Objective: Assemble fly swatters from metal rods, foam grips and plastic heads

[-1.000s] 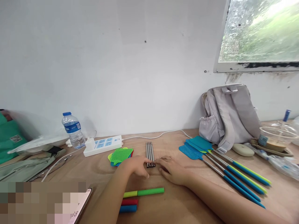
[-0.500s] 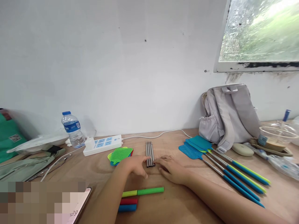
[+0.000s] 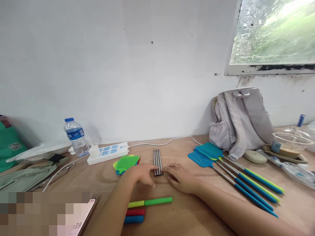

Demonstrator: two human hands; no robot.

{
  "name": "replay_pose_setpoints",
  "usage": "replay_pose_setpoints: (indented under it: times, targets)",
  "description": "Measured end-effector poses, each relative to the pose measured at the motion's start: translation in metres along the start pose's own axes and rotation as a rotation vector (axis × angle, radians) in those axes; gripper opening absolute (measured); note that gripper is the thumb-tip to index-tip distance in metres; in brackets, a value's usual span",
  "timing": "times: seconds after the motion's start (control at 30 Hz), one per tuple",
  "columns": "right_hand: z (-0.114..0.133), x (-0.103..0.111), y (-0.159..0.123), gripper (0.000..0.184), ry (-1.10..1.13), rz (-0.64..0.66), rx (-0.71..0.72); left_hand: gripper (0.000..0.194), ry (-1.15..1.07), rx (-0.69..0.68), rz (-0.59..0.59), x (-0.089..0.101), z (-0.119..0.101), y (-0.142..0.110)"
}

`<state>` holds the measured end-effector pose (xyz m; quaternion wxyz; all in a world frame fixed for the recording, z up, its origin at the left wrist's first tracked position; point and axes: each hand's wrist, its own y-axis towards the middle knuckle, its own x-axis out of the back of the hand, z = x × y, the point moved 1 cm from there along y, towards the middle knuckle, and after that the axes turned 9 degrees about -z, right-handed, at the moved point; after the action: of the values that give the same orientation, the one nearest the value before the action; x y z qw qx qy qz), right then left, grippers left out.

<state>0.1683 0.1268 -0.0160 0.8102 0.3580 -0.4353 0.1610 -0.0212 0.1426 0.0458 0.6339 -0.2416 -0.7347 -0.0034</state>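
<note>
A row of several slim metal rods (image 3: 157, 159) lies side by side on the wooden table, pointing away from me. My left hand (image 3: 144, 175) is at their left, a fingertip touching or nearly touching the near ends, thumb apart. From the other side, my right hand (image 3: 179, 177) rests on the table with fingers stretched toward the rods' right edge. Both hands are open and hold nothing. Behind my left wrist sits a stack of green, blue and other mesh fly swatter heads (image 3: 128, 163). Nearer me are a green and yellow handle tube (image 3: 158, 201), a red tube (image 3: 136, 212) and a blue tube (image 3: 134, 219), partly hidden by my left forearm.
Several blue-headed fly swatters (image 3: 208, 150) lie at the right, before a grey backpack (image 3: 242, 121). A power strip (image 3: 108, 153) and water bottle (image 3: 75, 136) stand at the back left. A phone (image 3: 85, 214) lies front left; a plastic cup (image 3: 290, 144) is far right.
</note>
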Motion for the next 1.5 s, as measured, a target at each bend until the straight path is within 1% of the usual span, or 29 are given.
replay_pose_setpoints:
  times: [0.2,0.5,1.0,1.33,1.5]
  targets:
    - [-0.0002,0.0004,-0.0004,0.041,0.005,0.011,0.005,0.087,-0.003,0.000,0.005,0.0002,-0.0004,0.0000]
    - [-0.0015,-0.0004,-0.0008,0.042,0.018,0.014,0.014,0.087,-0.015,-0.003,0.001,-0.0030,0.0059,0.0041]
    - [-0.0009,0.0008,-0.0004,0.043,0.019,0.034,0.022,0.089,-0.027,0.017,0.030,-0.0001,0.0037,0.0000]
    - [-0.0034,-0.0022,-0.0002,0.043,0.031,0.006,0.015,0.091,-0.044,0.016,0.012,-0.0019,0.0062,0.0032]
    - [-0.0037,-0.0018,-0.0006,0.041,0.028,0.009,0.005,0.092,-0.012,0.009,0.027,0.0002,0.0034,0.0011]
